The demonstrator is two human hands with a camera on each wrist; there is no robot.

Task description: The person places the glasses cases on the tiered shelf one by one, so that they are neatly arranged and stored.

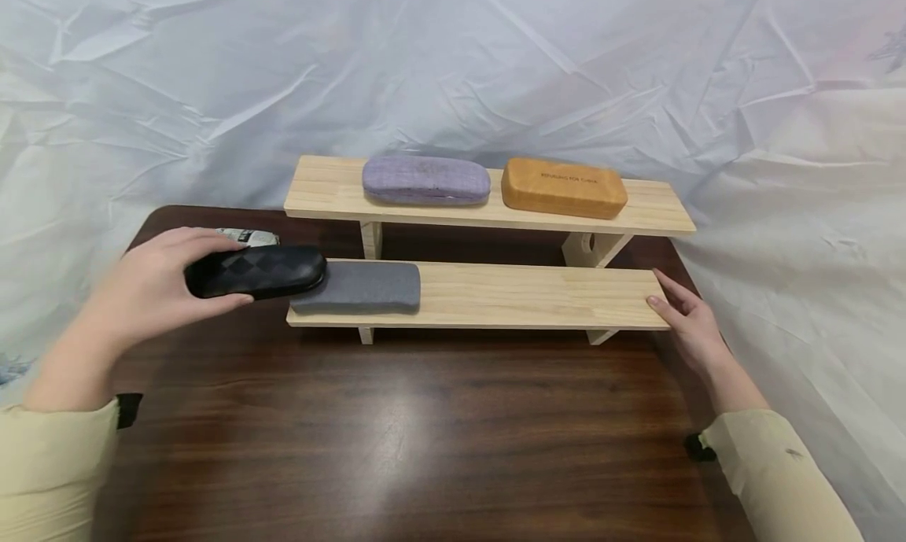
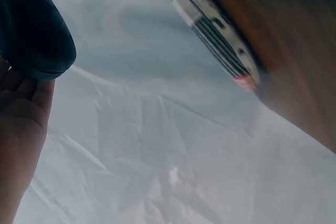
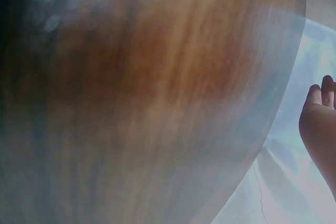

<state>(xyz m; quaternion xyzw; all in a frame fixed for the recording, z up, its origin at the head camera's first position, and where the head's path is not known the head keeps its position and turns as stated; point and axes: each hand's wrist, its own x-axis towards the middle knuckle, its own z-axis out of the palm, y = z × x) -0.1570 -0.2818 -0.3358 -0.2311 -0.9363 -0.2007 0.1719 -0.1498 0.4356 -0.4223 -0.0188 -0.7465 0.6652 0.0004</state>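
Rounded, checker-textured black case gripped by left hand; grained wooden lower plank pinched by right hand. Three oblong cases borne on two such planks.

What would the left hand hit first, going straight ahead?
The black case in the left hand would likely meet the grey case on the lower shelf first; depth is unclear.

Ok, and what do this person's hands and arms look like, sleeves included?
The left hand and right hand are both bare, without gloves. The sleeves are pale yellowish and stop short of the hands. A small black piece shows beside each sleeve's end, too little visible to identify. The right sleeve bears a small dark mark.
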